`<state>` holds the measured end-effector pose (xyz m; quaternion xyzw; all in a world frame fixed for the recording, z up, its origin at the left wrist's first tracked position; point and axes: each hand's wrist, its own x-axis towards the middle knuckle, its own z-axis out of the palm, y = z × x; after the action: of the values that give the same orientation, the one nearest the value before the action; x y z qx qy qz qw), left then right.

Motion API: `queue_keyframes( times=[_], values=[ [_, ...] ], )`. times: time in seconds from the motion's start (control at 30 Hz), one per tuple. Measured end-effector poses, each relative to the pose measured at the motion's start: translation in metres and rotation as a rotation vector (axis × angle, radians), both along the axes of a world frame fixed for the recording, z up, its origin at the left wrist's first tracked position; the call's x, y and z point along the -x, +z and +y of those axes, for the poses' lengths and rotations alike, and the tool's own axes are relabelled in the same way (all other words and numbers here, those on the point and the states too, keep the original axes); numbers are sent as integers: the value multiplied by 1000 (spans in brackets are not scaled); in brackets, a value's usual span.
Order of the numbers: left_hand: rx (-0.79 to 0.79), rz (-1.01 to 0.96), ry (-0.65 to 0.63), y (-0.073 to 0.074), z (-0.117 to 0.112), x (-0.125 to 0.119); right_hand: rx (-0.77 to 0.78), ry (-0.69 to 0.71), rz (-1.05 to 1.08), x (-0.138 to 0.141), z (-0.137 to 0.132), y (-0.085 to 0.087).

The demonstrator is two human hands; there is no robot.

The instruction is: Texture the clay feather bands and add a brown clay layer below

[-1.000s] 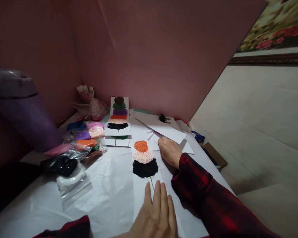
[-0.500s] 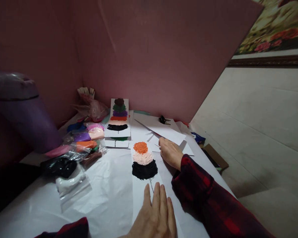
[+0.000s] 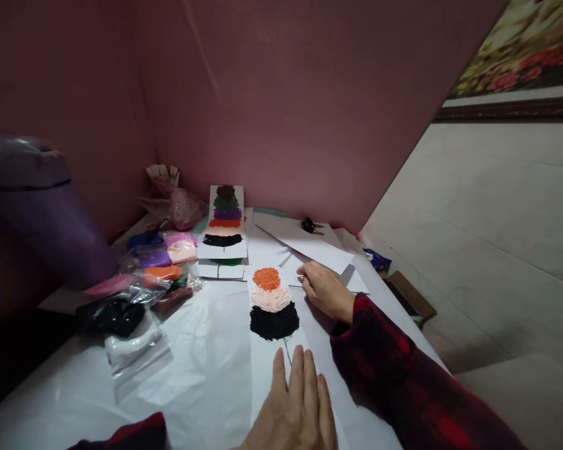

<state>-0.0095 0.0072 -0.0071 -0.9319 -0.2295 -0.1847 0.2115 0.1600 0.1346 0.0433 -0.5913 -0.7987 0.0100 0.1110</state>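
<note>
My left hand (image 3: 295,403) lies flat with fingers stretched out on the lower part of a white paper strip (image 3: 263,381). On that strip are an orange clay patch (image 3: 266,279), a pale pink clay band (image 3: 271,299) with line-like grooves, and a black clay band (image 3: 274,322), above a thin drawn stem. My right hand (image 3: 327,291) is closed in a pinch just right of the orange patch. A thin pale stick (image 3: 300,277) shows slightly at its fingertips; most of it is hidden.
Bags of coloured clay (image 3: 162,273) lie at the left, before a purple bottle (image 3: 51,212). A finished-looking card (image 3: 223,250) with stacked colour bands rests farther back. White paper sheets (image 3: 309,247) and keys (image 3: 311,225) lie behind my right hand.
My right hand has shifted very slightly, and the stick at its fingertips shows less. The left hand stays flat on the strip. The view has turned a little.
</note>
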Motion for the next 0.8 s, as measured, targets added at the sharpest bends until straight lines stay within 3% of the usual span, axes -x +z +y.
queue_keyframes(
  times=[0.3,0.57,0.8],
  values=[
    [-91,-122,9,4,2,0,-144,1,0,-15,5,4],
    [-38,-11,9,2,1,0,-46,134,-116,-10,5,1],
    [-21,-9,-4,3,0,1,-72,146,76,-11,10,-4]
  ],
)
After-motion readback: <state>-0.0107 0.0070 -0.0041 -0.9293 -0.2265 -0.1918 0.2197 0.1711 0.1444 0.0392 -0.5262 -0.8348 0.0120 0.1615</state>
